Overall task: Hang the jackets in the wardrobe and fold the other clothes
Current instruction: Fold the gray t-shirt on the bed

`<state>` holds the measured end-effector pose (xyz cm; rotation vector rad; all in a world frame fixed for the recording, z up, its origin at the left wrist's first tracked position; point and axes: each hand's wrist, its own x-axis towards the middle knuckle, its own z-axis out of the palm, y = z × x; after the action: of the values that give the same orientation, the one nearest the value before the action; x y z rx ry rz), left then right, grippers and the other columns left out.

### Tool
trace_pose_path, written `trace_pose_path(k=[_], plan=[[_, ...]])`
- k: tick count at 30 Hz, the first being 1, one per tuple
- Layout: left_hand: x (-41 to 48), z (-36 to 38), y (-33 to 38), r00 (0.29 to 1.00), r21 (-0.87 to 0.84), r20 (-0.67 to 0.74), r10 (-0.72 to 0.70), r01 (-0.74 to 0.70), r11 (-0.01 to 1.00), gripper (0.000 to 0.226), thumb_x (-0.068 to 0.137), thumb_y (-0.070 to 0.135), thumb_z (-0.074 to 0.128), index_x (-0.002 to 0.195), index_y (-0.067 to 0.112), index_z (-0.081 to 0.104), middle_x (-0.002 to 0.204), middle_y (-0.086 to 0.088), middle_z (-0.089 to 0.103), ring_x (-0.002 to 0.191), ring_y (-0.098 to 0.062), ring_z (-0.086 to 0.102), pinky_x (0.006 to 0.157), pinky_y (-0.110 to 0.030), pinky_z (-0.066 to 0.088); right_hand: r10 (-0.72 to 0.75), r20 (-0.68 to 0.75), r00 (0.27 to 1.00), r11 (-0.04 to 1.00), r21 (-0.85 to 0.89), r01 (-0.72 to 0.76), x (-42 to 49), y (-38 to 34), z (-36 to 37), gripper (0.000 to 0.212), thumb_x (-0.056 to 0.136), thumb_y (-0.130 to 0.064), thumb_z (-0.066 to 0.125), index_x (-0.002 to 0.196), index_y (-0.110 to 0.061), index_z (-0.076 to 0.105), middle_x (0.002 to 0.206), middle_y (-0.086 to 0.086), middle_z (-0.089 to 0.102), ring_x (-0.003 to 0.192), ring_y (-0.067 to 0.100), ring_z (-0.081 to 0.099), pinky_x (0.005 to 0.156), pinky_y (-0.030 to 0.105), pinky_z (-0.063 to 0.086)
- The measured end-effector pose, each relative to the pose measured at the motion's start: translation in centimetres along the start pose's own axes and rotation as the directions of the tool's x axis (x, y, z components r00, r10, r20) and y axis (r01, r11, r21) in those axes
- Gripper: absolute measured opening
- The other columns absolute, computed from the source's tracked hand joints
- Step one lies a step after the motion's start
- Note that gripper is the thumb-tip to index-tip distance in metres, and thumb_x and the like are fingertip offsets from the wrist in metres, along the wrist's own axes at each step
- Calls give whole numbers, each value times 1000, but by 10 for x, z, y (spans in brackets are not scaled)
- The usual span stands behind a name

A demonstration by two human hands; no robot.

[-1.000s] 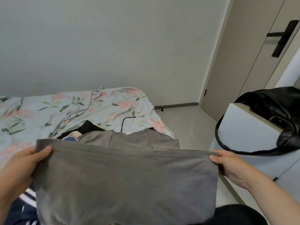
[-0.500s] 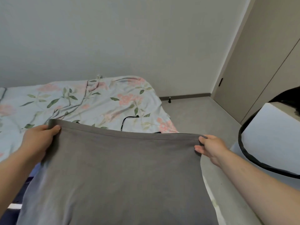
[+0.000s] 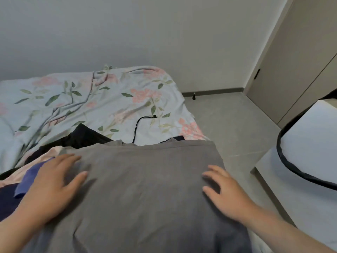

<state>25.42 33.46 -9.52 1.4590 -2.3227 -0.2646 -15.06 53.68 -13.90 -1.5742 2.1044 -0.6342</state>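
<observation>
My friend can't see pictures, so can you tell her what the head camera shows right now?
Two bare hands, the left hand and the right hand, lie flat with spread fingers on a grey garment laid on a bed. Beyond it are a floral bedsheet, dark clothes and a black cord. A beige door stands at the right.

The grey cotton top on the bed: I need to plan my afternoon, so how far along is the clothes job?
Done: the grey cotton top lies doubled over on the floral bedsheet. In hand: the left hand and right hand lie flat and open on it, smoothing that fold. Left: a black garment, a pale pink garment and a blue cloth lie unfolded beside it. No wardrobe hanging shows.
</observation>
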Motion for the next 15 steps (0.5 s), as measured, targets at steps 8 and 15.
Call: trace_pose_path(k=[8,15], plan=[[-132,25,-48,926,145,16,378,-376,915,66,86,66,41,128,20,61,132,2,55,120,-12,50,113,-36,27,-331,347,878,663,-576,478,-99,-8,22,72,59,-76,63,115,-31,69,127,-1,65,117,16,64,96,31,52],[-125,32,-68,947,255,-131,294,-254,933,56,70,25,42,114,4,69,119,-16,61,98,-42,58,82,-55,50,-61,131,990,844,-523,121,-107,26,15,42,73,-4,53,110,-18,66,109,-1,59,104,24,58,81,33,47]])
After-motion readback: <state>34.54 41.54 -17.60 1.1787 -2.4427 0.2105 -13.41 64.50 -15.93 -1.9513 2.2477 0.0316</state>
